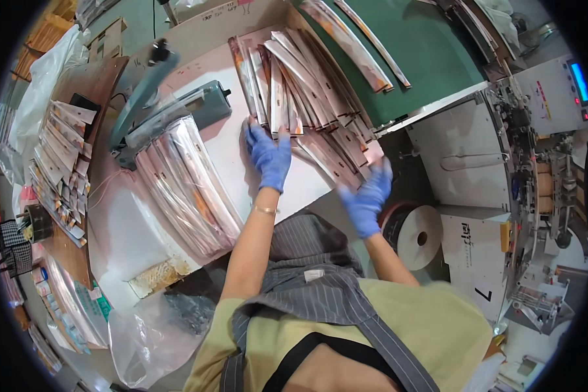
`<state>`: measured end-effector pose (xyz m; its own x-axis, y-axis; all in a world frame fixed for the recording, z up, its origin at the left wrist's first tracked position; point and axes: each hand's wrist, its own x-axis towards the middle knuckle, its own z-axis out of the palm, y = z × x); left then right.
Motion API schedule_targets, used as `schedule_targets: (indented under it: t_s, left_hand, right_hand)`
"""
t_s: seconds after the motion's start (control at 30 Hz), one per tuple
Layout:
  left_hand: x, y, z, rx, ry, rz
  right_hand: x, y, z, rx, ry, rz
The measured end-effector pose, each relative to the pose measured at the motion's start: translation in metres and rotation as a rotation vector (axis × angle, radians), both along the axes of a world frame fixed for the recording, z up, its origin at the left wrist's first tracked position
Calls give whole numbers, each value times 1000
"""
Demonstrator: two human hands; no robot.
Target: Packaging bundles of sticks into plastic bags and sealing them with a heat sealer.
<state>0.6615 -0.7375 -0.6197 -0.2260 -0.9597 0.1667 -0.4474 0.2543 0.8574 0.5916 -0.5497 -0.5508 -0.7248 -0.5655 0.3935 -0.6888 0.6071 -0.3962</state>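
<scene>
Two blue-gloved hands are working a fanned pile of long, narrow, shiny foil sachets (pixel 307 85) spread over the white counter (pixel 228 147). Left hand (pixel 268 157) lies flat with fingers spread, pressing on the near ends of the sachets, not gripping. Right hand (pixel 366 199) is blurry at the pile's right edge, so can't tell if it's holding anything. Left of them sits a clear-wrapped bundle of sachets (pixel 186 183), beside a teal heat sealer (pixel 157 98).

Sachets (pixel 307 85) lie fanned on the table (pixel 228 150), sealer (pixel 170 104) left (conveyor (pixel 411 52) behind).
</scene>
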Motion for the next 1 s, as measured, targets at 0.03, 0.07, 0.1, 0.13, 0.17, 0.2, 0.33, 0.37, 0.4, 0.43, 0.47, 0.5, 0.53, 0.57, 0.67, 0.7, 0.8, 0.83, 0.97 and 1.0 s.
schedule_targets:
  t_s: [0.03, 0.07, 0.1, 0.13, 0.17, 0.2, 0.33, 0.37, 0.4, 0.43, 0.47, 0.5, 0.53, 0.57, 0.67, 0.7, 0.8, 0.83, 0.97, 1.0]
  left_hand:
    - [-15, -3, 7, 2, 12, -7]
    - [-29, -6, 6, 3, 17, -10]
    - [-39, -13, 3, -37, 36, -40]
    - [-50, -19, 1, -77, 60, -73]
    - [-57, -27, 5, -80, 62, -73]
    - [-60, -37, 8, -6, -15, -140]
    - [-56, -59, 11, 32, -165, -184]
    - [-49, -62, 10, 59, -171, -190]
    - [-39, -62, 8, 48, -179, -175]
    - [-30, -55, 6, 30, -189, -167]
    - [-30, -49, 4, 15, -195, -172]
    - [-23, -47, -5, -6, -147, -182]
    - [-29, -35, 5, 84, 35, -213]
    - [-30, -28, 14, 171, 215, -228]
    - [-10, -23, 11, 130, 56, -109]
    - [-1, -9, 13, 83, -114, -38]
    - [31, 39, 24, 66, -513, -75]
    - [34, 51, 22, 78, -559, -110]
    - [-2, 78, 27, -25, -686, -40]
    - [-2, 78, 27, -12, -686, -20]
  right_hand:
    - [-11, 34, -21, 48, -133, -125]
    - [-15, 51, -46, -64, -197, -129]
    - [-17, 48, -52, -65, -198, -121]
    - [-16, 38, -55, -57, -552, -98]
    - [-13, 27, -57, -47, -906, -77]
    - [-15, 5, -60, -101, -927, -59]
    - [-28, -98, -49, 11, -720, 315]
    - [-34, -119, -23, 248, -628, 464]
    - [-37, -134, 23, 314, -428, 514]
    - [-48, -142, 58, 373, -224, 554]
    - [-86, -148, 56, -102, 76, 553]
    - [-97, -162, 85, -184, 188, 329]
    - [-140, -175, 85, -89, 242, 212]
    - [-170, -188, 81, 1, 292, 107]
    - [-133, -220, 47, 389, 360, 171]
    - [-118, -222, 31, 357, 444, 181]
    - [-100, -226, 16, 229, 80, 321]
    - [-119, -230, 13, 220, -254, 308]
    - [-148, -250, -60, 190, -403, 133]
    - [-131, -255, -56, 250, -322, 47]
